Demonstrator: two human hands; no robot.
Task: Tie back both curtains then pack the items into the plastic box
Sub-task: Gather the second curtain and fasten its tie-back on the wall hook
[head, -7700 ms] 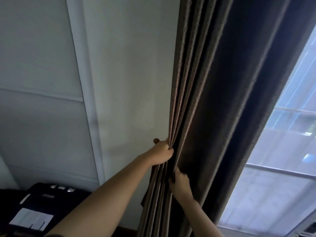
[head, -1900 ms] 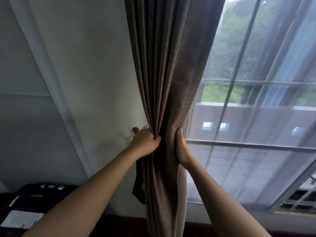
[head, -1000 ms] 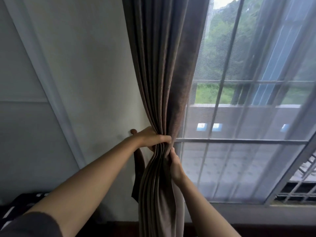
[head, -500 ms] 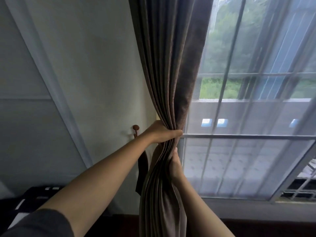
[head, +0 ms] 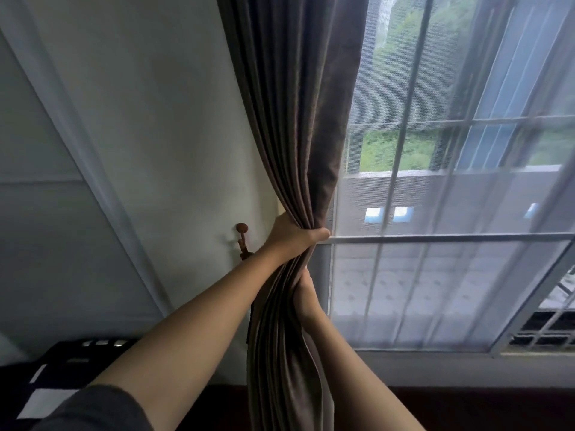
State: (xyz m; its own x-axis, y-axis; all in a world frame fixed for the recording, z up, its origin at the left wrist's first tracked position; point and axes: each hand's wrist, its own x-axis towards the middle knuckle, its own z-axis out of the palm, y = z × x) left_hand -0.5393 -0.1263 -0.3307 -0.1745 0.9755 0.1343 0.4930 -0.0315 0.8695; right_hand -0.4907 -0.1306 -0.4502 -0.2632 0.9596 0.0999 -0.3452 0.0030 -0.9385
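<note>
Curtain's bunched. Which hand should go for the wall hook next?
Left, probably. The left hand grips the curtain right beside the hook; the right hand grips lower, across the curtain from it.

1 wide-angle view, worn on the head, faces forward at the curtain from close by, with the wall on its left and the window on its right. The left hand and right hand reach in from the bottom edge.
</note>
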